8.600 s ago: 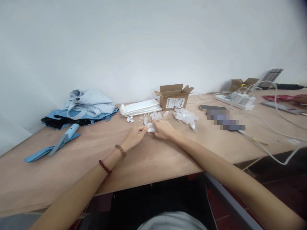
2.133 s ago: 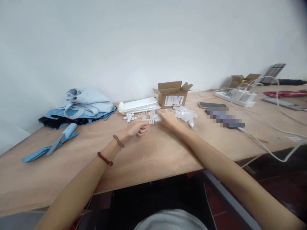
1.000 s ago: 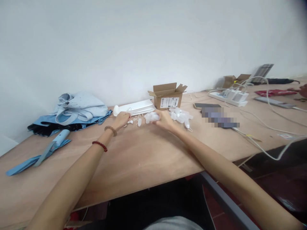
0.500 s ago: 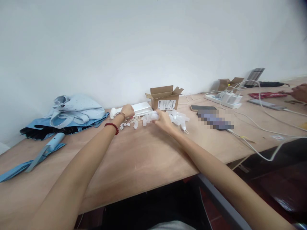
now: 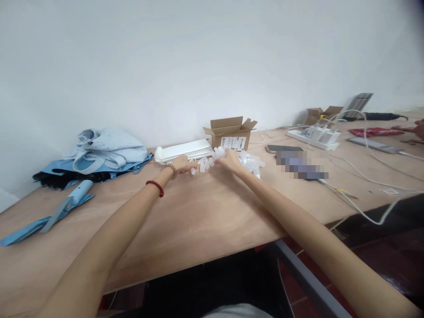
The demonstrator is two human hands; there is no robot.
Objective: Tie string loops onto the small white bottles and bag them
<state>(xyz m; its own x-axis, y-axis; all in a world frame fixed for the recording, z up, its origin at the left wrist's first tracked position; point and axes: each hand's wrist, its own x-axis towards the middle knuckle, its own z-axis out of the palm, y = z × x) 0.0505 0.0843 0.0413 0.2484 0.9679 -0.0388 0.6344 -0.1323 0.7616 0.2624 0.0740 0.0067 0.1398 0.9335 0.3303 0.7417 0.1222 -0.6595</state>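
My right hand (image 5: pixel 230 160) is closed around a few frosted white plastic tubes (image 5: pixel 218 153), whose rounded ends poke out past the fingers. Just left of it, more frosted tubes (image 5: pixel 206 164) lie loosely in a row on the table. My left hand (image 5: pixel 183 164), with two bead bracelets at the wrist, reaches in from the left with its fingers bent together over small white pieces (image 5: pixel 193 171) and strings; what it grips is hidden. Another heap of frosted tubes (image 5: pixel 252 162) lies on the right side of my right hand.
Behind my hands stand an open cardboard box (image 5: pixel 232 132) and a flat white package (image 5: pixel 183 150). A blue umbrella (image 5: pixel 79 192) and a pale cloth bag (image 5: pixel 109 148) lie left. Rightward are phones (image 5: pixel 285 149), a power strip (image 5: pixel 313 139) and cables. Another person's hand (image 5: pixel 420 129) shows far right.
My left hand has moved right and toward me, from the white package's edge to the small pieces. The right hand stays with the tubes. The view has shifted slightly.
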